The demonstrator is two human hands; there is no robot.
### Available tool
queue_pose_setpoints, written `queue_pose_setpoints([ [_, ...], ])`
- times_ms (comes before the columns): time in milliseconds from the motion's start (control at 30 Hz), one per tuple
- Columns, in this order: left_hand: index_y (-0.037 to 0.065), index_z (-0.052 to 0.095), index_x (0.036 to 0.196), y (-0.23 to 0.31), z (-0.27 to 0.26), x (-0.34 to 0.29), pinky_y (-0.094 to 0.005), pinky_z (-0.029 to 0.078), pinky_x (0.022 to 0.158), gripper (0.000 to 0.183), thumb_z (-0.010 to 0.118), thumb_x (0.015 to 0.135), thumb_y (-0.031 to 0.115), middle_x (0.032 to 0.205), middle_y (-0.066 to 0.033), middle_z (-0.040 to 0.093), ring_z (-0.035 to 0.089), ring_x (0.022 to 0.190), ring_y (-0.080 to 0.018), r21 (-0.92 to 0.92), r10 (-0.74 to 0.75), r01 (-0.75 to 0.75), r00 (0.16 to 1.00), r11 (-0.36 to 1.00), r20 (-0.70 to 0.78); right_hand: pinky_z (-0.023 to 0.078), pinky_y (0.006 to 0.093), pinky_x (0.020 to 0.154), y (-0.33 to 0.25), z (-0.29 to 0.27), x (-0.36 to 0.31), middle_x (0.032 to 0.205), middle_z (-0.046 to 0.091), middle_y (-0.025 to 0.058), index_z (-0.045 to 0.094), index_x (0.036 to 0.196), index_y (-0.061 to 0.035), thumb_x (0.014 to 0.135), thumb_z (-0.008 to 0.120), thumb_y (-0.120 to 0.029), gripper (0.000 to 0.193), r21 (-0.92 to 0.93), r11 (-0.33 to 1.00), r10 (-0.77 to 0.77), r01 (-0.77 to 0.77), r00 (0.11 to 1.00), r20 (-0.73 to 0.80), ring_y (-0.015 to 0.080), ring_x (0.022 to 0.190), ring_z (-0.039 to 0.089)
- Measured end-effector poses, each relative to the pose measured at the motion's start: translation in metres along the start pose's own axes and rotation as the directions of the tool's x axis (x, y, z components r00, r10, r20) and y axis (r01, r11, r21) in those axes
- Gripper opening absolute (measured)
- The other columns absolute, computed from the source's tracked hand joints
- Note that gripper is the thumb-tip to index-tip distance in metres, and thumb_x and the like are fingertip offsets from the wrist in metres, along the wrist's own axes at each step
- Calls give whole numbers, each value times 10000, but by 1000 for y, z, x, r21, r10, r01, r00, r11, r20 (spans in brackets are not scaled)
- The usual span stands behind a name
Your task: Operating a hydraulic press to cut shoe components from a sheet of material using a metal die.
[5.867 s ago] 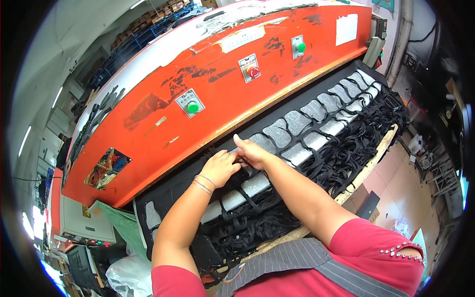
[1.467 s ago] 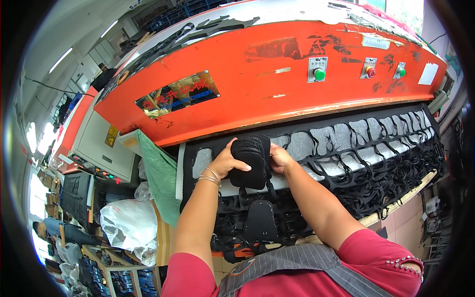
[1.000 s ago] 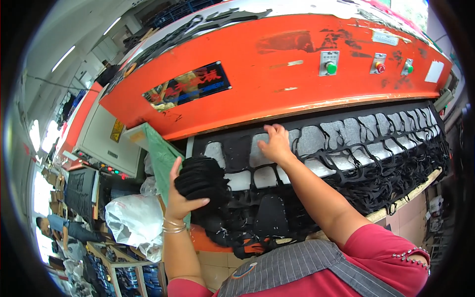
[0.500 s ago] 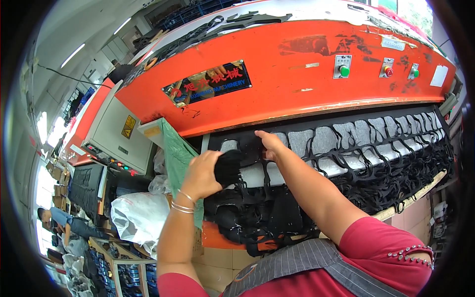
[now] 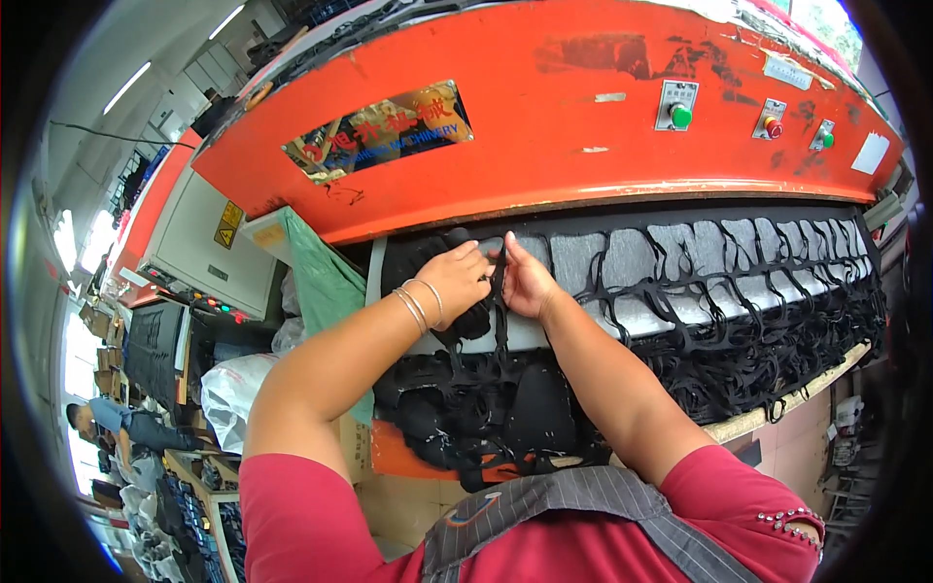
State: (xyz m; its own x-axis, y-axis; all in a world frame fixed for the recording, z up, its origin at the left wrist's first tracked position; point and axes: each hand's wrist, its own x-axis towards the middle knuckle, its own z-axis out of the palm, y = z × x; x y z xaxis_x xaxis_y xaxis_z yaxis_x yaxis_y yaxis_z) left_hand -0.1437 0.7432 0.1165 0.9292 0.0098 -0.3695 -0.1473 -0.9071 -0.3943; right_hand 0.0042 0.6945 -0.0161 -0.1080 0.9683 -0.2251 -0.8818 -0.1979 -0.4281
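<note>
A bunched clump of black cut material (image 5: pixel 473 324) is under my left hand (image 5: pixel 455 282), whose fingers curl over it. Right beside it is my right hand (image 5: pixel 526 280), thumb pointing up and palm turned left. Its fingers meet a narrow black strip (image 5: pixel 501 325) that hangs between the two hands. Both hands are over the left end of a silvery grey bed (image 5: pixel 577 260), where a black lattice of strips (image 5: pixel 653 287) runs off to the right. Part of the clump is hidden by my left hand.
Behind the bed stands an orange machine beam (image 5: pixel 544 117) with a green button (image 5: pixel 680 118) and a red button (image 5: pixel 773 127). Tangled black strips (image 5: pixel 739 355) hang along the front edge. A green cloth (image 5: pixel 326 282) and white plastic bag (image 5: pixel 233 394) are at left; a person (image 5: pixel 126 428) is farther off.
My left hand has moved right and away from me, bringing the black clump onto the bed beside my right hand. My right hand has turned its palm left. The view has shifted slightly.
</note>
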Motion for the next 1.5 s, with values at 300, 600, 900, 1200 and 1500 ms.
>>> queue_pose_setpoints([
  [300, 49, 562, 1024, 41, 56, -77, -426, 382, 954, 623, 770, 442, 126, 981, -136, 548, 526, 980, -340, -451, -604, 425, 688, 785, -403, 483, 411, 720, -1, -7, 15, 591, 399, 9, 509, 973, -48, 992, 499, -293, 246, -111, 991, -84, 73, 992, -96, 172, 539, 456],
  [600, 15, 472, 1236, 132, 55, -211, -368, 401, 995, 763, 841, 573, 91, 1117, -109, 585, 560, 1063, -242, -976, -985, 140, 54, 168, -162, 482, 401, 901, -8, 39, -107, 1158, 597, 245, 508, 1267, 58, 816, 687, -429, 688, -995, -82, -319, 55, 944, 78, 363, 1025, 607],
  [900, -19, 353, 1374, 268, 103, -209, -429, 405, 1042, 1075, 918, 499, 249, 1287, -113, 527, 557, 1154, -262, -995, -910, -47, 403, 85, -97, 434, 413, 980, 30, 16, -173, 1173, 596, 198, 546, 1227, 21, 680, 795, -353, 708, -806, -586, 101, 82, 994, 27, 358, 1127, 529],
  [1200, 99, 563, 1089, 316, -55, -102, -530, 183, 1130, 689, 893, 499, 235, 1165, -104, 550, 447, 1266, -336, -960, -931, 224, 356, 166, -78, 284, 475, 1057, 32, -19, -257, 916, 623, 39, 663, 906, -134, 668, 783, -122, 266, -691, -433, 80, 579, 788, 610, 231, 1059, 559],
  [1500, 87, 582, 1079, 394, -135, -45, -465, 338, 1008, 673, 885, 504, 262, 1202, -145, 584, 526, 1157, -332, -869, -999, 494, 34, 24, -8, 482, 330, 701, -31, 13, -256, 874, 609, 140, 619, 952, 16, 801, 729, -104, 222, -736, 124, -198, 665, 744, 639, 274, 788, 601],
])
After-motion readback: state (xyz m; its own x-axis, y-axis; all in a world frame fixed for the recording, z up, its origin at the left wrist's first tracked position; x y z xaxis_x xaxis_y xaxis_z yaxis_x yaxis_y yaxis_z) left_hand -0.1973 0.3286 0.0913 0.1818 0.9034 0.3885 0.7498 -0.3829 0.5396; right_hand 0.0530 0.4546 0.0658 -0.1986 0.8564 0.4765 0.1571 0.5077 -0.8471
